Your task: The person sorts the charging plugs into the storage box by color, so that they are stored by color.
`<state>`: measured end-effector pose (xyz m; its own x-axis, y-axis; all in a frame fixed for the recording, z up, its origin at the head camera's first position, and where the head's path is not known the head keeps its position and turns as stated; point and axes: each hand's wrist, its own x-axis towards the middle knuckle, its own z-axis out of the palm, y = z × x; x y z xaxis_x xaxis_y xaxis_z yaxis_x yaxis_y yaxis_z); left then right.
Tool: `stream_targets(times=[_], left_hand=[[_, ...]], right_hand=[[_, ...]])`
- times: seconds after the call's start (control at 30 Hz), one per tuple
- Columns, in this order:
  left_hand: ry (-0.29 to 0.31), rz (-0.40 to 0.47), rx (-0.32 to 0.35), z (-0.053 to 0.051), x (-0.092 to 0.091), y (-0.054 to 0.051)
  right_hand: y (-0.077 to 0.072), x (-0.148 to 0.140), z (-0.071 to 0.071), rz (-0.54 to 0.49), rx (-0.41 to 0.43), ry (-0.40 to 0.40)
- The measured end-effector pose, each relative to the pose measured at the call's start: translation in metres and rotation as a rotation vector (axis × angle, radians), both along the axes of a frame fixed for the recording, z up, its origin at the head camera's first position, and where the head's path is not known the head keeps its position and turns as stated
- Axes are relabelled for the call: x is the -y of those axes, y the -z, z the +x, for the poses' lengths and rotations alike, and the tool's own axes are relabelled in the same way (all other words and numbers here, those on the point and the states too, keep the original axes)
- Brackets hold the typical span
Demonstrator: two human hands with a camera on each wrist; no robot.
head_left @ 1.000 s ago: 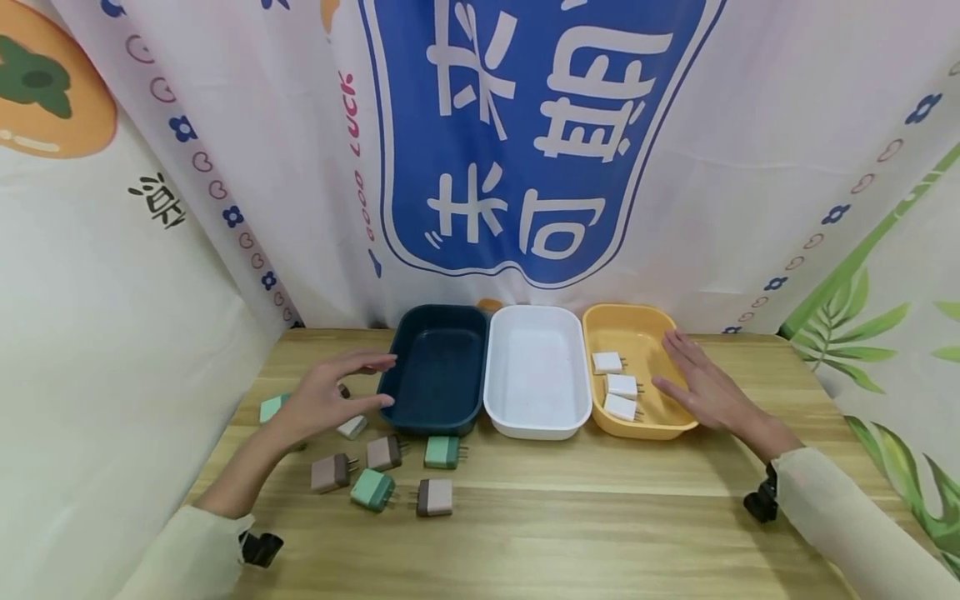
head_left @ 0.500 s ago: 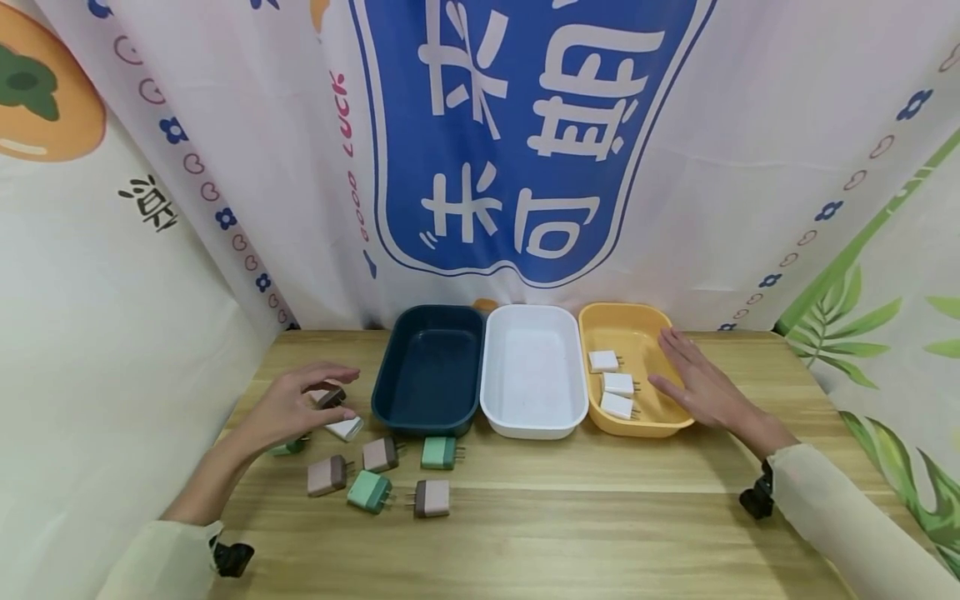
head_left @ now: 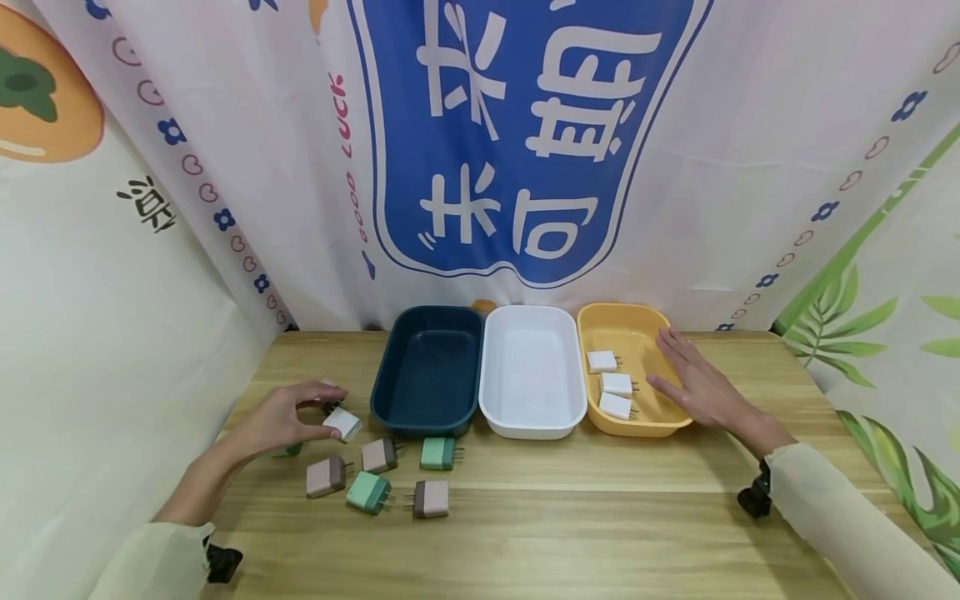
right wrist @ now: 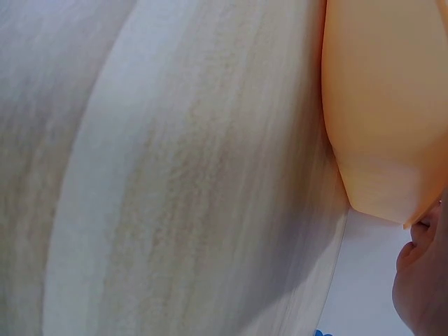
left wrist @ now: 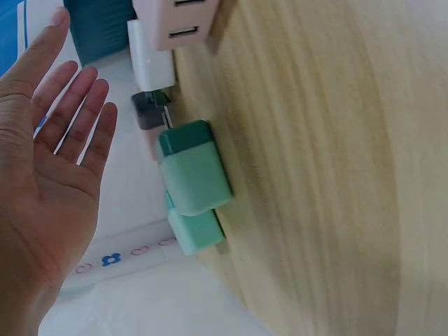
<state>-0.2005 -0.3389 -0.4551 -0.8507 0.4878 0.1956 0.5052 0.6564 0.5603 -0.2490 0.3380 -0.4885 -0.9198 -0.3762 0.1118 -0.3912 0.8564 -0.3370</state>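
Note:
My left hand hovers at the left of the table, its thumb and fingers spread around a white plug charger. In the left wrist view the fingers look straight and stand apart from the white charger. A dark-ended charger lies just behind it, partly hidden by the hand. Under the wrist sits a mostly covered green charger. My right hand rests with extended fingers on the right rim of the yellow bin; several white chargers lie inside that bin.
A navy bin and a white bin stand beside the yellow one in a row. Pinkish chargers and green chargers lie scattered in front of the navy bin. A printed curtain hangs behind the table.
My left hand has moved left from beside the navy bin, then lowered around the white charger. The right hand stays on the yellow bin. The head view has shifted slightly.

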Motion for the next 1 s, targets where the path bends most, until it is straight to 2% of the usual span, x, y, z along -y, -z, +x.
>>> stream_targets(times=[0.1,0.27,0.5,0.87,1.0], left_hand=[[-0.012,0.0,0.024,-0.001,0.002,0.006],[0.005,0.002,0.019,-0.003,0.005,0.011],[-0.019,-0.058,0.057,-0.005,0.007,0.016],[0.03,-0.1,-0.056,-0.007,0.004,0.023],[0.026,-0.124,-0.057,-0.009,0.002,0.024]], right_hand=[[-0.001,0.0,0.0,0.001,-0.002,0.0],[-0.002,0.001,0.0,0.006,0.004,0.001],[-0.002,0.001,0.001,0.006,0.009,0.008],[0.0,-0.001,0.0,0.006,0.01,0.006],[0.0,0.0,0.0,0.0,0.01,0.004]])
